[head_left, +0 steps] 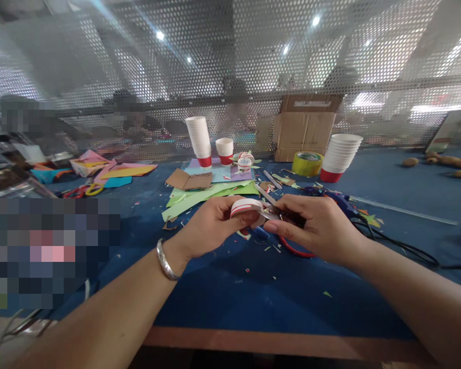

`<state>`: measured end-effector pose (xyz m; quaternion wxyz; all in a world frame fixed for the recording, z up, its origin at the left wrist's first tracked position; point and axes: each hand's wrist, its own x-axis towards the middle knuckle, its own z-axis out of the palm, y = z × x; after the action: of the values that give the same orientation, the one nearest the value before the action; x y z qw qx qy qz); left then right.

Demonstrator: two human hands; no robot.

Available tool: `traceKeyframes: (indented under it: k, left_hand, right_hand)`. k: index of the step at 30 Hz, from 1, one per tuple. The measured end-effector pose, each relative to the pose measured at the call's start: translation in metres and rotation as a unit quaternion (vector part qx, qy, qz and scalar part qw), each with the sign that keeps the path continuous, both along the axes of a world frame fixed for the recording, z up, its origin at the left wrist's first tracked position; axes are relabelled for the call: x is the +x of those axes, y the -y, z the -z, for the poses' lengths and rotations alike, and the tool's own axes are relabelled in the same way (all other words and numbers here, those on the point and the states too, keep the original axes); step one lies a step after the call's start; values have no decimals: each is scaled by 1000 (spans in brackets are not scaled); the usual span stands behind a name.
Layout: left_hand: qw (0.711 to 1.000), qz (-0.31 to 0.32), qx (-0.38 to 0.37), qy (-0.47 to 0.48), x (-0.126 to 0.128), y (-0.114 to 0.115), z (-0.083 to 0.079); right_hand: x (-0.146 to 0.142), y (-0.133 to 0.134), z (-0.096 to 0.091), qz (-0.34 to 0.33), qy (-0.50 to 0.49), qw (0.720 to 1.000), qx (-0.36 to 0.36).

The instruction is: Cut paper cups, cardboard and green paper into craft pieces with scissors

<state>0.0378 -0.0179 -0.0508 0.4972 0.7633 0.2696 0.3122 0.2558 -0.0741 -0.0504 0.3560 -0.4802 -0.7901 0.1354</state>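
My left hand (211, 225), with a silver bracelet on the wrist, is closed round a white paper cup (248, 209) with red stripes, held on its side above the blue table (253, 292). My right hand (315, 228) is closed on a pair of scissors (288, 241) with red handles, and the blades meet the cup's rim. Small paper scraps lie on the cloth under both hands.
Behind stand two stacks of white-and-red cups (200, 141) (340, 156), a single cup (225, 150), yellow tape (307, 163), a cardboard box (305, 128), coloured paper sheets (207, 192) and a glue gun (340, 202) with a black cable. A perforated screen closes the back. Other people sit beyond it.
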Motion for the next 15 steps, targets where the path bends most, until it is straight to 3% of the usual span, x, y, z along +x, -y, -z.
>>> traceKeyframes:
  k: [6,12,15]
  left_hand:
    - [998,19,47,-36,-1,1,2]
    - [980,1,194,-46,0,6,1]
    - [984,12,174,-24,2,5,2]
  right_hand:
    - [1,1,2,-3,37,998,49]
    - [0,5,3,-28,53,991,123]
    - [-1,7,2,-34,66,986,146]
